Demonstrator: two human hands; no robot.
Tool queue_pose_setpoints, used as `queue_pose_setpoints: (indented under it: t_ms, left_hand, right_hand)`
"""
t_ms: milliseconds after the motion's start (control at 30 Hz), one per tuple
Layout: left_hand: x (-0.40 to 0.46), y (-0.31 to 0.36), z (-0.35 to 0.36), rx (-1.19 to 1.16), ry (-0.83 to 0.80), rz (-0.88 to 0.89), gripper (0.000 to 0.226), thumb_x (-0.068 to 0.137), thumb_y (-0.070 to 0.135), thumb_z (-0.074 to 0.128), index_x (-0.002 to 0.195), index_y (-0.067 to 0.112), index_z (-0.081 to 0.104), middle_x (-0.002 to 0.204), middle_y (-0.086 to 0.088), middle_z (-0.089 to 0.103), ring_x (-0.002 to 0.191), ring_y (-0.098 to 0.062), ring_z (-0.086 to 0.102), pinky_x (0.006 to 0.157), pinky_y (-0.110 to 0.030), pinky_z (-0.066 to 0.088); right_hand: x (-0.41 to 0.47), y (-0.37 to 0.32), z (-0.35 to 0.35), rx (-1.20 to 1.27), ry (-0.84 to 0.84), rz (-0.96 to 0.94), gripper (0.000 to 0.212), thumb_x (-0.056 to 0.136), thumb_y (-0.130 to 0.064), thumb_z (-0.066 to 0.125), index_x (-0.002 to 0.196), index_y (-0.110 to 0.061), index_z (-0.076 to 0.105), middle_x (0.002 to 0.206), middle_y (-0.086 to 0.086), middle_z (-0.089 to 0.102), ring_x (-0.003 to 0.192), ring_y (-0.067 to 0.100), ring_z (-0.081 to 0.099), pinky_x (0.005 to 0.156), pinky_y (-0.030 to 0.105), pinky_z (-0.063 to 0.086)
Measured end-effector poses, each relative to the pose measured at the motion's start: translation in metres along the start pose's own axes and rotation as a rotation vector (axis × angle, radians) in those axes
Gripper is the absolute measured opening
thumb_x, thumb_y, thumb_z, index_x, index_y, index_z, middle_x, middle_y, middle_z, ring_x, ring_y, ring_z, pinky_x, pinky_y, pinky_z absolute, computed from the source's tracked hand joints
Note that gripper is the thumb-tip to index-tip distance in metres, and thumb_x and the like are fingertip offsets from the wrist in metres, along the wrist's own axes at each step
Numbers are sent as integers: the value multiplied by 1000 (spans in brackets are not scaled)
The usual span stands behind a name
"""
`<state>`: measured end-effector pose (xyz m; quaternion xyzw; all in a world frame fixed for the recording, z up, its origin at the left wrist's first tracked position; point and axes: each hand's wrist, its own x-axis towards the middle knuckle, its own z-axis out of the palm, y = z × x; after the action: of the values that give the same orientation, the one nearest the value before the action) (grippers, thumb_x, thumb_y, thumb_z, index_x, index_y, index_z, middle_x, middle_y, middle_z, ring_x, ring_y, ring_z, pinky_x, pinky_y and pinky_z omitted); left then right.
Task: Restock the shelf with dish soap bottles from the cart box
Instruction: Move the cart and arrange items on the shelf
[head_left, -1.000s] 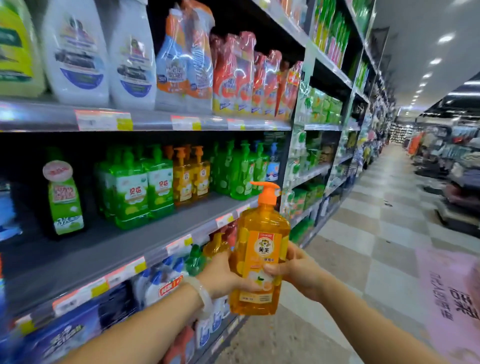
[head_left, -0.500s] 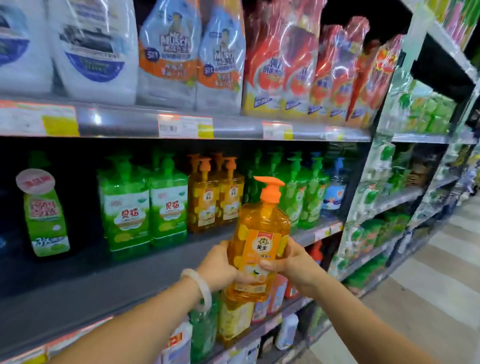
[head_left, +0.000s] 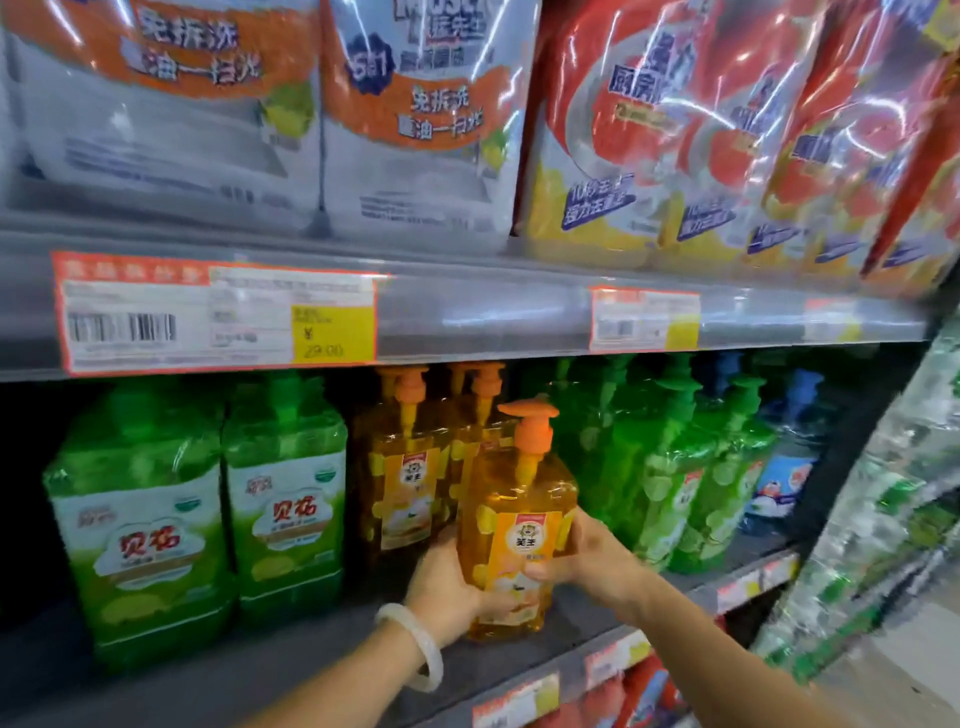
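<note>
An orange dish soap bottle (head_left: 519, 525) with an orange pump top stands upright at the front of the grey shelf (head_left: 322, 670), its base on or just above the shelf board. My left hand (head_left: 447, 587) grips its lower left side. My right hand (head_left: 592, 561) grips its right side, thumb across the label. Right behind it stand matching orange bottles (head_left: 405, 493) in a row. The cart box is out of view.
Green dish soap bottles (head_left: 140, 525) stand left of the orange row, and more green ones (head_left: 675, 483) and a blue bottle (head_left: 784, 467) to the right. The upper shelf edge (head_left: 467, 317) with price tags hangs close above the pump tops. Refill bags (head_left: 675, 130) fill the shelf above.
Both hands have carried the orange bottle forward from the aisle onto the shelf, in front of the matching orange bottles. The view has moved much closer to the shelf.
</note>
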<state>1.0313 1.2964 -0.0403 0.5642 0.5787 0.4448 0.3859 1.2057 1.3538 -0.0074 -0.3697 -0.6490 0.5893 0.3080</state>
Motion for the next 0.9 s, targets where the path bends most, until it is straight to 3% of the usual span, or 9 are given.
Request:
queue_pose_setpoints:
  t_ms: [67,167,333,433,533,667,900]
  left_hand:
    - [5,-6,7,-9,47,13,71,52,39,89,113,37,52,110,15,63,106,-5,59,96,-28,48]
    - [11,-11,15,4,119,16,86,46,50,87,122,31,51,114,13,64,108,-8,60,96,-32,49]
    - [20,-9,21,29,178,-12,87,52,45,88,124,24,43,112,11,60,105,-9,58,85,-20,43]
    - [22,-5,26,48,225,-26,91,51,48,88,125,22,42,110,8,60,107,-13,60,83,-20,43]
    - [19,-1,29,65,233,-27,87,54,43,88,124,22,41,105,11,58,103,-11,59,82,-20,44]
    - [15,3,32,25,218,-54,88,53,42,89,125,24,41,108,13,57,100,-5,56,81,-17,42]
    - [13,6,40,-13,216,-89,103,39,49,84,130,25,43,113,11,62,107,-8,59,84,-20,46]
  right_hand:
    - [10,4,-8,20,-41,2,99,39,-18,94,124,-4,46,114,17,67,104,28,66,82,36,54]
    - [19,8,-18,40,-84,-1,105,33,-25,96,124,-6,48,117,19,66,106,30,65,83,37,54]
    - [24,24,-24,15,-36,23,96,46,-38,92,126,-8,49,121,14,64,112,26,62,93,39,51]
    - [22,36,-24,1,22,73,58,68,-29,78,118,-10,54,107,2,71,92,6,68,73,18,53]
    - [20,42,-25,24,28,97,26,87,-5,63,110,-15,55,96,-6,70,77,-5,68,63,11,50]
    - [20,45,-30,28,31,103,23,87,-2,60,106,-16,55,94,-4,67,69,-8,66,59,9,48]
    - [21,40,-32,38,29,81,44,83,-13,68,124,-13,52,110,3,69,99,15,66,78,23,53]
